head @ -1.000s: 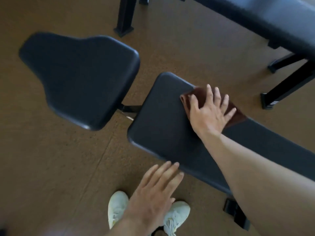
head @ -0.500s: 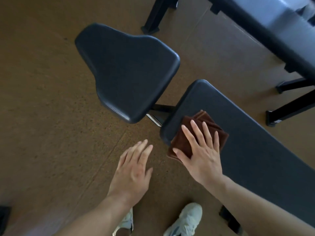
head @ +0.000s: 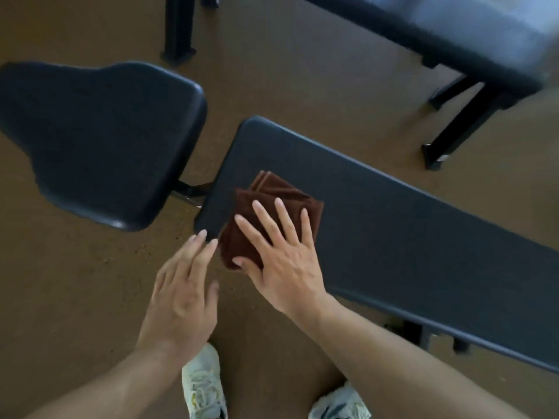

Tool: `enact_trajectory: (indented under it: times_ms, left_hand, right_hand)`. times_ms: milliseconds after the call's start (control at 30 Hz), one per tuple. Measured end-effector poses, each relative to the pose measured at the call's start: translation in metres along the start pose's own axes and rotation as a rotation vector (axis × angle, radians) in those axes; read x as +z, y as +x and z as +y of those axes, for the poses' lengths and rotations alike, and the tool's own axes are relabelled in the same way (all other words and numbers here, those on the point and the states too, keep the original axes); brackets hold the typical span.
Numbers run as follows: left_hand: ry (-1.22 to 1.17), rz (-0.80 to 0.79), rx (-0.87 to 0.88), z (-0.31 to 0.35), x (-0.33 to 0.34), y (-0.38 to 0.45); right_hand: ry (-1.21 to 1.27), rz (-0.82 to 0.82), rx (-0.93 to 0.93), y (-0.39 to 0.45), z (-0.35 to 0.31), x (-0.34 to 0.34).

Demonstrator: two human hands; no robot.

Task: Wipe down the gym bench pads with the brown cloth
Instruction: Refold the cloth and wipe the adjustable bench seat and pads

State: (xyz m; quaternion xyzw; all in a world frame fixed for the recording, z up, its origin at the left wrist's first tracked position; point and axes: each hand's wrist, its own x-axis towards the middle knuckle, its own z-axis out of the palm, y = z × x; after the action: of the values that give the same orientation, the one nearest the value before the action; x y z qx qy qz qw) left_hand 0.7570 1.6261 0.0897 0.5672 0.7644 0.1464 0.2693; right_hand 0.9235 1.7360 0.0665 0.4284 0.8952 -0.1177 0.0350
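The folded brown cloth (head: 273,204) lies on the near end of the long black back pad (head: 393,231), overhanging its front edge a little. My right hand (head: 281,258) is pressed flat on the cloth with fingers spread. My left hand (head: 184,294) hovers open just left of the cloth, fingertips near the pad's corner, holding nothing. The black seat pad (head: 99,140) sits to the left, joined to the back pad by a short metal bracket (head: 190,192).
Brown speckled floor (head: 75,297) surrounds the bench. A second black bench (head: 453,37) with black legs stands at the upper right, and a black post (head: 178,28) at the top. My white shoes (head: 202,385) are below my hands.
My right hand slid the cloth from the pad's far edge to its near front corner. My left hand rose from near my shoes to beside the cloth.
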Motion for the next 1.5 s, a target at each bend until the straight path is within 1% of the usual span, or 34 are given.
enact_trajectory:
  times_ms: [67,133,233,300,367,500,567,633,700,767,833,867,1000,1100,1167,1233,1267,1333,1433,1500]
  left_hand:
    - [0.02,-0.018,0.118,0.034,0.01,0.021]
    - [0.038,-0.085,0.215,0.076,0.027,0.036]
    - [0.014,-0.184,0.25,0.142,0.056,0.046]
    - [0.051,-0.221,0.281,0.179,0.076,0.049]
    - [0.078,-0.244,0.291,0.21,0.093,0.052]
    - [0.162,-0.292,0.26,0.244,0.12,0.053]
    - [0.264,-0.332,0.242,0.254,0.131,0.056]
    - [0.383,-0.418,0.215,0.265,0.14,0.059]
    - [0.471,-0.477,0.183,0.278,0.146,0.06]
    - [0.545,-0.498,0.145,0.287,0.149,0.058]
    - [0.594,-0.509,0.12,0.292,0.149,0.057]
    - [0.613,-0.509,0.113,0.293,0.15,0.057]
    - [0.67,-0.527,0.081,0.295,0.153,0.06]
    - [0.708,-0.534,0.055,0.298,0.155,0.061]
    - [0.723,-0.528,0.037,0.299,0.156,0.061]
    - [0.718,-0.52,0.026,0.301,0.156,0.06]
    - [0.712,-0.524,0.024,0.302,0.156,0.059]
    - [0.711,-0.515,0.028,0.301,0.156,0.059]
    - [0.716,-0.521,0.031,0.3,0.157,0.059]
    - [0.718,-0.502,0.054,0.299,0.158,0.06]
  right_hand:
    - [0.034,-0.007,0.14,-0.043,0.037,0.002]
    - [0.057,-0.02,0.307,-0.088,0.074,0.005]
    - [0.096,-0.043,0.639,-0.149,0.125,0.007]
    - [0.136,-0.092,0.835,-0.169,0.154,0.0]
    - [0.178,-0.125,0.918,-0.165,0.186,-0.008]
    - [0.283,-0.052,1.01,-0.101,0.266,-0.031]
    - [0.283,-0.066,0.968,-0.079,0.296,-0.038]
    - [0.244,-0.059,0.848,-0.09,0.304,-0.035]
    - [0.217,-0.033,0.723,-0.136,0.291,-0.028]
    - [0.201,-0.021,0.658,-0.193,0.27,-0.018]
    - [0.171,-0.088,0.628,-0.227,0.261,-0.011]
    - [0.154,-0.122,0.618,-0.23,0.264,-0.01]
    - [0.162,-0.126,0.529,-0.188,0.295,-0.018]
    - [0.218,-0.08,0.484,-0.114,0.324,-0.033]
    - [0.217,-0.092,0.458,-0.071,0.335,-0.045]
    - [0.203,-0.098,0.395,-0.065,0.337,-0.047]
    - [0.193,-0.08,0.357,-0.08,0.334,-0.044]
    - [0.161,-0.048,0.269,-0.136,0.32,-0.036]
    - [0.119,-0.115,0.142,-0.237,0.299,-0.023]
    - [0.057,-0.162,0.084,-0.262,0.302,-0.026]
